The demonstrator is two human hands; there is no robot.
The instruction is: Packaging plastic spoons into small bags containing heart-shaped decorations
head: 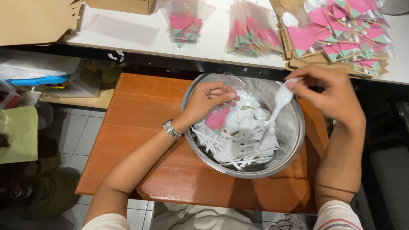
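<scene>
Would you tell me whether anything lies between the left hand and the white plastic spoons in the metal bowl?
Nothing visible does: the left hand is inside the metal bowl, its fingers directly on the spoon pile, beside a pink paper piece.

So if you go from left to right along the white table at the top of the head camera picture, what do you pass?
Cardboard sheet → brown box → small bag of pink picks → fanned bags of picks → big pile of bagged spoons and picks.
</scene>
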